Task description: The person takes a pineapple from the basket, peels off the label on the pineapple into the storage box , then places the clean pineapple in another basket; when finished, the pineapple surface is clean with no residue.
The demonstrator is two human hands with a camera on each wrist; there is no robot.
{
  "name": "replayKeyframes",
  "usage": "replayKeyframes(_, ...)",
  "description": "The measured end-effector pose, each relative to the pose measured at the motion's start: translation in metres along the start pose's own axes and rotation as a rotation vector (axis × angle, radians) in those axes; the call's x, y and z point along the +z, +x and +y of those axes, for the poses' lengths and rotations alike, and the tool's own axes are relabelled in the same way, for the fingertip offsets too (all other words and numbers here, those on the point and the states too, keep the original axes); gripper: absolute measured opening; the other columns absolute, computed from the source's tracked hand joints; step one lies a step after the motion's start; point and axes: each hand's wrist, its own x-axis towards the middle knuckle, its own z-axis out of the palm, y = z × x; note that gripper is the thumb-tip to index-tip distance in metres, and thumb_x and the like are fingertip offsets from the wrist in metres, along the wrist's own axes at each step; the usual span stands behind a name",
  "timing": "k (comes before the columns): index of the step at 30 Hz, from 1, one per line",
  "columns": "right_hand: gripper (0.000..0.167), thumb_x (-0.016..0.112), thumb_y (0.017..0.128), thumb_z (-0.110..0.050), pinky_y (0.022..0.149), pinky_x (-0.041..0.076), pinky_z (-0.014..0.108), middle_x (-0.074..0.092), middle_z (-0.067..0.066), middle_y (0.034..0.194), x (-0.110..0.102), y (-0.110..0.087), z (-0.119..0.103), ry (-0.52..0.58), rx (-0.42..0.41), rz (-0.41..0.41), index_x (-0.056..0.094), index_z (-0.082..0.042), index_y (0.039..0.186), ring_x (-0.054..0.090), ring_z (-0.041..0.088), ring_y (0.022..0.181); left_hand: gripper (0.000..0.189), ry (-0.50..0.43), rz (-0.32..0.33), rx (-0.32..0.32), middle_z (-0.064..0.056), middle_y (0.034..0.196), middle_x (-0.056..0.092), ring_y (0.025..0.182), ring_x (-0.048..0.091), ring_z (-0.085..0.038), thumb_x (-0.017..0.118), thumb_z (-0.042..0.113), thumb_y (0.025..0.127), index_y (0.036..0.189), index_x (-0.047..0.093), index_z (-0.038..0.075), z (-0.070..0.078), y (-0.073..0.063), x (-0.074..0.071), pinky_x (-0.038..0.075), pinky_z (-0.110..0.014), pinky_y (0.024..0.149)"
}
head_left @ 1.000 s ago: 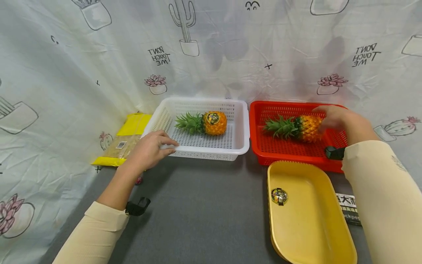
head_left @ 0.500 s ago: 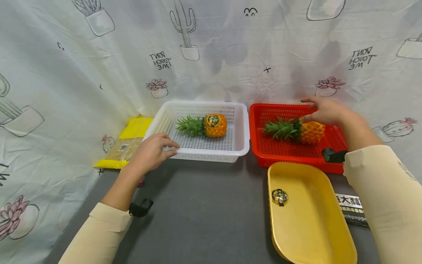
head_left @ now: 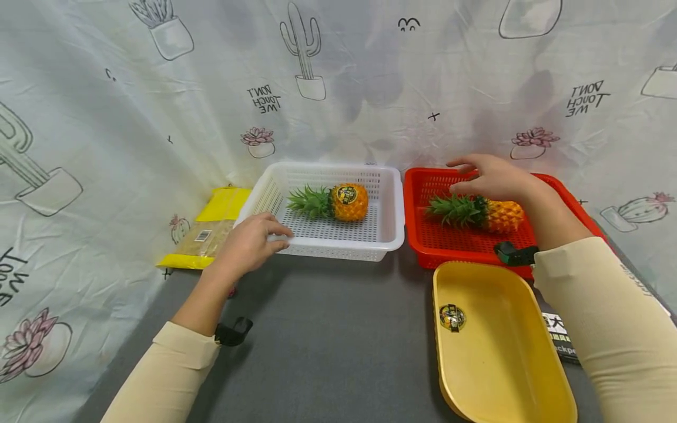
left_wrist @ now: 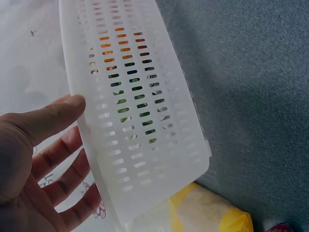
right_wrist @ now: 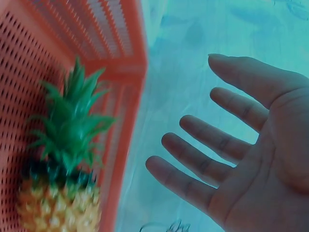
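Observation:
A toy-like pineapple (head_left: 350, 201) with a round label lies on its side in the white perforated basket (head_left: 344, 241), leaves pointing left. My left hand (head_left: 250, 242) grips that basket's near-left rim, thumb on the outer side and fingers behind the rim, as the left wrist view shows. Beside it stands the red basket (head_left: 444, 258), where a second pineapple (head_left: 505, 216) lies with leaves to the left. Over the far part of the red basket hovers my right hand (head_left: 492, 176), fingers spread and holding nothing; no label shows on the second pineapple.
A yellow tray (head_left: 492, 358) with a round sticker (head_left: 452, 318) inside stands in front of the red basket. Partly under my right sleeve lies a black-and-white packet (head_left: 562, 338). A yellow-and-clear bag (head_left: 208, 232) lies at the left; a printed curtain (head_left: 359, 76) hangs behind.
My right hand has moved left and away from the second pineapple's body, to above its leaves. The left hand keeps its place on the white basket; both pineapples lie still.

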Motion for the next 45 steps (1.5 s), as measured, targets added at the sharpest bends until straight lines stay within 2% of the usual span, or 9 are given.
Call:
replayKeyframes(7, 0.064, 0.066, 0.101, -0.032, 0.107, 0.043, 0.066, 0.050, 0.030, 0.151, 0.010, 0.011, -0.024, 0.035, -0.037, -0.008, 0.043, -0.011, 0.156, 0.047, 0.048, 0.137, 0.021, 0.048, -0.001, -0.029, -0.009, 0.117, 0.068, 0.108, 0.063, -0.032, 0.074, 0.020, 0.096, 0.116, 0.080, 0.015, 0.004, 0.001, 0.002, 0.052, -0.050, 0.091)
replayKeyframes(13, 0.061, 0.066, 0.100, -0.027, 0.108, 0.043, 0.065, 0.050, 0.030, 0.150, 0.018, 0.022, -0.038, 0.051, -0.065, -0.011, 0.045, -0.008, 0.154, 0.047, 0.048, 0.137, 0.020, 0.061, 0.004, -0.027, -0.010, 0.116, 0.070, 0.106, 0.064, -0.032, 0.075, 0.019, 0.096, 0.115, 0.081, 0.015, 0.006, 0.004, 0.003, 0.053, -0.049, 0.091)
replayKeyframes(21, 0.062, 0.068, 0.098, -0.028, 0.108, 0.047, 0.060, 0.051, 0.024, 0.152, 0.035, 0.039, -0.059, 0.099, -0.035, -0.009, 0.046, -0.013, 0.154, 0.051, 0.043, 0.135, 0.021, 0.067, -0.008, -0.027, -0.010, 0.115, 0.071, 0.105, 0.065, -0.031, 0.075, 0.018, 0.095, 0.115, 0.081, 0.015, 0.007, 0.007, 0.003, 0.053, -0.049, 0.091)
replayKeyframes(26, 0.064, 0.070, 0.096, -0.031, 0.108, 0.047, 0.059, 0.049, 0.020, 0.154, 0.046, 0.053, -0.074, 0.162, -0.010, -0.030, 0.047, -0.018, 0.154, 0.051, 0.040, 0.135, 0.020, 0.059, -0.005, -0.027, -0.010, 0.115, 0.071, 0.106, 0.065, -0.032, 0.075, 0.018, 0.095, 0.114, 0.081, 0.015, 0.007, 0.006, 0.003, 0.053, -0.049, 0.091)
replayKeyframes(31, 0.064, 0.069, 0.095, -0.026, 0.105, 0.051, 0.056, 0.049, 0.020, 0.154, 0.056, 0.071, -0.084, 0.223, -0.020, -0.062, 0.046, -0.017, 0.154, 0.055, 0.039, 0.131, 0.019, 0.061, 0.009, -0.029, -0.008, 0.112, 0.071, 0.104, 0.064, -0.031, 0.076, 0.018, 0.095, 0.113, 0.082, 0.016, 0.006, 0.004, 0.003, 0.053, -0.048, 0.090)
replayKeyframes(40, 0.069, 0.074, 0.092, -0.023, 0.106, 0.050, 0.056, 0.046, 0.023, 0.156, 0.068, 0.095, -0.094, 0.208, 0.008, -0.098, 0.045, -0.015, 0.155, 0.052, 0.041, 0.133, 0.019, 0.075, 0.023, -0.029, -0.007, 0.110, 0.071, 0.099, 0.064, -0.029, 0.076, 0.018, 0.095, 0.113, 0.082, 0.017, 0.006, 0.001, 0.003, 0.053, -0.046, 0.084)
replayKeyframes(45, 0.072, 0.074, 0.091, -0.022, 0.107, 0.049, 0.056, 0.043, 0.023, 0.159, 0.072, 0.105, -0.099, 0.178, 0.031, -0.136, 0.043, -0.015, 0.156, 0.050, 0.042, 0.135, 0.020, 0.081, 0.023, -0.042, -0.006, 0.112, 0.070, 0.100, 0.064, -0.028, 0.076, 0.020, 0.095, 0.114, 0.082, 0.017, 0.006, 0.000, 0.001, 0.053, -0.045, 0.086)
